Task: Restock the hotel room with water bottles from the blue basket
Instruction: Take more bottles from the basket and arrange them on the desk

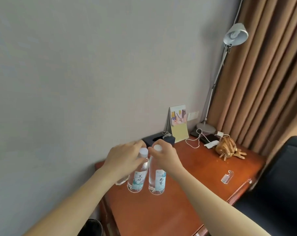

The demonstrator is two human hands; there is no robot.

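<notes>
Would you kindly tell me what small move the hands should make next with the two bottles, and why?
Probably ease both hands off: the left hand grips the left bottle near its cap, the right hand the right bottle, and both seem to stand side by side on the desk.

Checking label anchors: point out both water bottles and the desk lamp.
left water bottle (138, 181), head view, on its label.
right water bottle (160, 181), head view, on its label.
desk lamp (236, 34), head view, on its shade.
</notes>
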